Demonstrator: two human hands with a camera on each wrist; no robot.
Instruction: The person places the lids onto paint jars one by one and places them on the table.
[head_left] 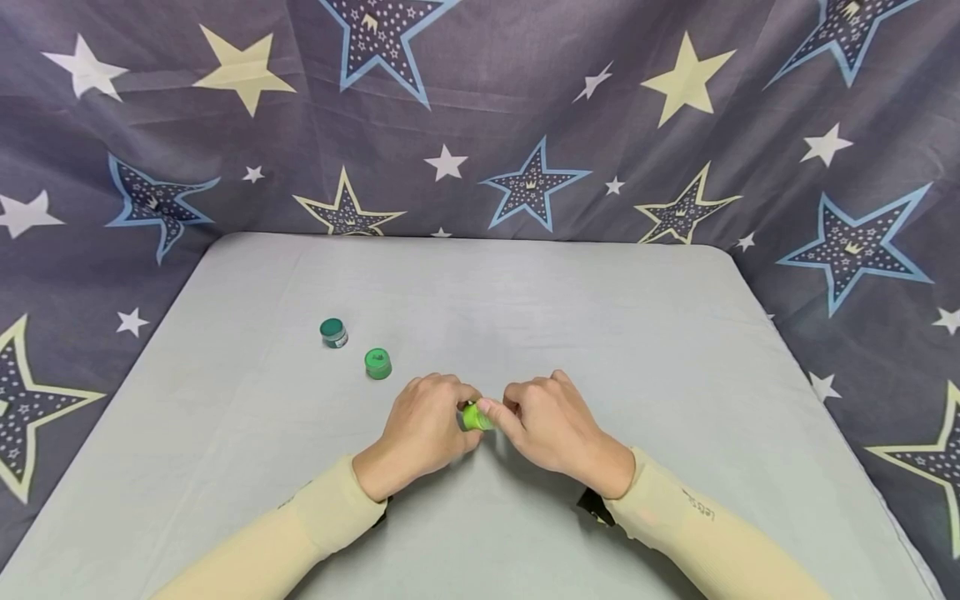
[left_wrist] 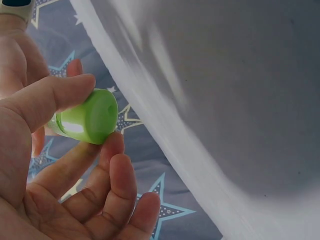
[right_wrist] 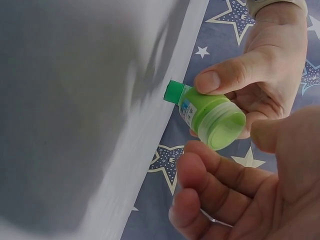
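Note:
A small light green jar is between my two hands just above the table. My left hand pinches it between thumb and fingers; in the left wrist view its smooth, opaque green end points away from the palm. My right hand is at the other end, thumb and curled fingers at the rim. The right wrist view shows that end as a translucent ring with light green inside. To the left on the table stand a green-lidded jar and a dark teal-lidded jar.
A pale grey cloth covers the table. Behind it and along both sides hangs a dark curtain printed with stars. Both forearms, in pale yellow sleeves, reach in from the near edge.

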